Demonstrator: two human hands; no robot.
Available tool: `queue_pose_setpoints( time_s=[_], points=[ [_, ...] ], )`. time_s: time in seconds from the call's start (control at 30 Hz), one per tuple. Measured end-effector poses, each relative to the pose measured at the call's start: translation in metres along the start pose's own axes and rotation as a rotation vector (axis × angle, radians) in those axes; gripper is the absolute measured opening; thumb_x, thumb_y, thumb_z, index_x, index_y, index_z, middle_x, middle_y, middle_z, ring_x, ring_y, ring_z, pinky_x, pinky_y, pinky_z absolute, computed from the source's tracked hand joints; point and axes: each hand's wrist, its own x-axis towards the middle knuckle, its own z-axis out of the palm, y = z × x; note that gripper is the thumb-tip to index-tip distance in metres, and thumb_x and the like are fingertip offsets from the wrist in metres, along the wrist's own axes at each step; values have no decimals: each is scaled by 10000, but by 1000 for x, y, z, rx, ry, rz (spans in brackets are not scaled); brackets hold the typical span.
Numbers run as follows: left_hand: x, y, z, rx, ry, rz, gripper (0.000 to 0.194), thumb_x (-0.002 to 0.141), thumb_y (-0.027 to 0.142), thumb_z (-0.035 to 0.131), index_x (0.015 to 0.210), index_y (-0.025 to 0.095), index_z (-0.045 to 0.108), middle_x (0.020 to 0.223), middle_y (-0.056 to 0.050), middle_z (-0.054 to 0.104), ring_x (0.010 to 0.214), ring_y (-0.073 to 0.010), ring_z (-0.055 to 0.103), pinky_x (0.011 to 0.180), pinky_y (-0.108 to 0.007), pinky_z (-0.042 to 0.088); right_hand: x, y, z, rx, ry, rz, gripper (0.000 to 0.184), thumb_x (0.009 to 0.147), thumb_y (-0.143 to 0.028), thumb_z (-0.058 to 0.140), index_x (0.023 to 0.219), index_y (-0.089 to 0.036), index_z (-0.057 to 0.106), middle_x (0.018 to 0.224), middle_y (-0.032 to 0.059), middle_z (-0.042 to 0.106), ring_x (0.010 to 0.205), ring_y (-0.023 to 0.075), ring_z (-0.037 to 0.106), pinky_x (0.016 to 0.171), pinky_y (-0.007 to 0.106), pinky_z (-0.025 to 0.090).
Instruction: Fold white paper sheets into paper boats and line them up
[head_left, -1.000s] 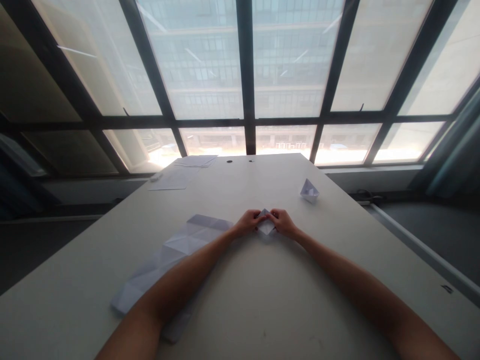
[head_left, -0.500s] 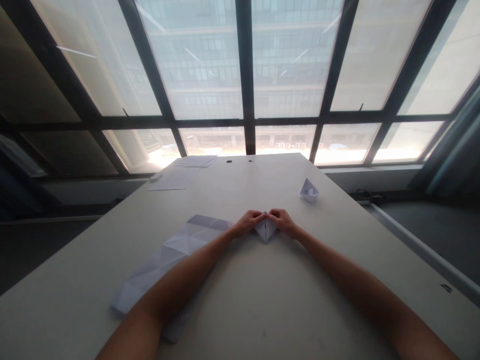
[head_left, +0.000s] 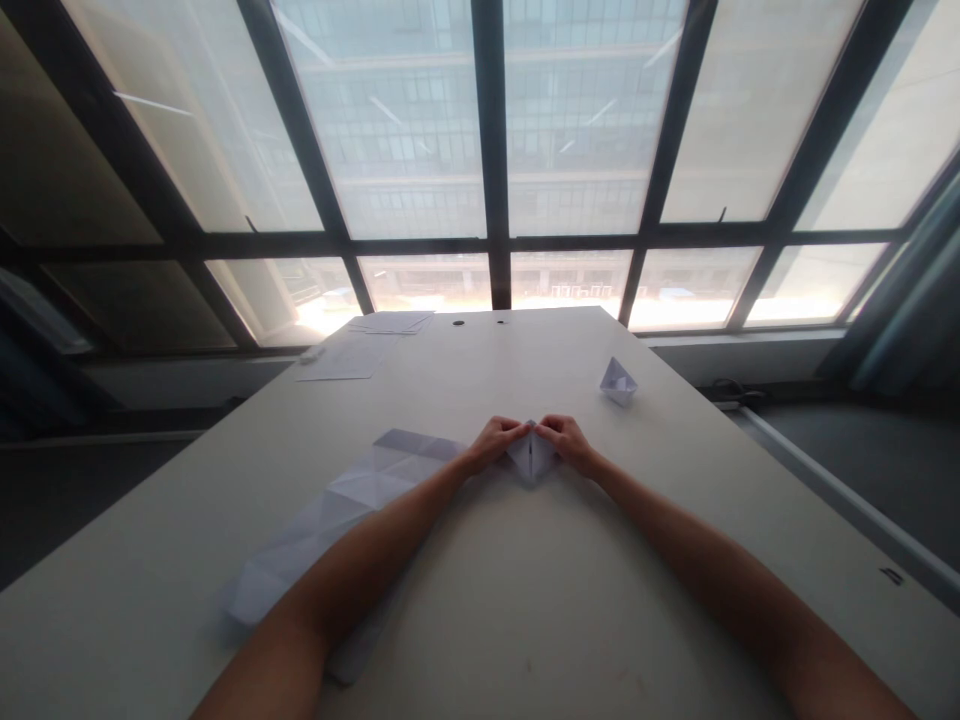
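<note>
Both hands meet at a small folded piece of white paper (head_left: pixel 532 462), diamond-shaped with a slit down its middle. My left hand (head_left: pixel 497 440) pinches its upper left side, and my right hand (head_left: pixel 562 438) pinches the upper right side. The thumbs lie close together near its top point; the fingers behind the paper are hidden. Under and beside my left forearm lies a large creased sheet of white paper (head_left: pixel 337 505), partly covered by the arm. Farther off to the right, a folded paper boat (head_left: pixel 618 383) stands on the table.
The white table (head_left: pixel 540 590) stretches away toward tall windows. Several flat sheets of paper (head_left: pixel 349 357) lie at its far left. A small dark fitting (head_left: pixel 892 576) sits near the right edge, and a round dark hole (head_left: pixel 458 323) is at the far end.
Hardly anything differs. My hands and the folded paper have shifted very slightly, with the same pinch kept on both sides.
</note>
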Motion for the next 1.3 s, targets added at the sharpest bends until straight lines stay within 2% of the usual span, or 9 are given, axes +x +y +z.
queue_pose_setpoints(
  time_s=[0.37,0.57,0.77,0.87,0.97,1.03,1.13,1.23,1.3],
  points=[
    [4,-9,0,-120,109,-70,606,709,696,698,630,96,672,517,19,485,465,-78,374,455,-217,217,3,2,-1,-43,107,-50,323,760,-470,590,612,-182,593,572,-25,502,566,126,423,525,249,315],
    [9,-12,-2,-241,259,-48,644,710,685,710,933,84,777,710,-65,681,556,-119,522,498,-218,359,10,14,-9,16,256,-54,345,787,-499,589,625,-194,574,509,-39,466,492,124,409,464,256,295],
    [16,-19,-6,-389,440,17,672,634,713,763,925,108,748,865,-100,723,717,-176,627,623,-273,498,15,18,-13,57,424,-68,373,784,-563,605,719,-197,578,598,-9,560,529,141,506,489,267,422],
    [19,-24,-9,-430,506,53,604,648,708,755,831,137,683,802,-63,695,750,-179,644,723,-315,550,16,18,-15,123,475,-41,375,770,-569,616,793,-197,571,708,20,619,619,163,589,530,279,510],
    [22,-29,-10,-482,564,56,556,683,687,742,787,166,577,736,-7,644,689,-146,632,727,-327,579,17,20,-15,212,471,-2,379,766,-567,622,855,-207,544,754,23,637,672,176,642,587,313,580],
    [24,-31,-9,-539,557,51,522,723,646,739,813,172,539,744,8,636,672,-134,635,709,-333,594,17,22,-14,263,457,16,383,757,-557,640,881,-213,527,747,17,641,665,178,657,606,338,605],
    [24,-31,-8,-594,477,48,466,749,542,780,902,167,549,811,-14,676,731,-148,672,736,-349,608,18,23,-12,312,443,33,386,742,-538,665,894,-218,511,725,10,641,664,188,673,628,369,625],
    [23,-29,-7,-625,371,46,529,681,425,873,1038,153,593,930,-66,721,839,-183,705,831,-378,600,18,23,-11,329,442,38,385,731,-524,680,885,-220,502,703,4,635,653,191,674,661,396,633],
    [23,-29,-6,-621,349,33,559,626,375,914,1043,134,631,973,-94,731,882,-201,708,886,-392,585,17,23,-11,327,442,40,381,729,-518,686,877,-222,498,698,5,638,652,198,677,665,405,633]
  ],
)
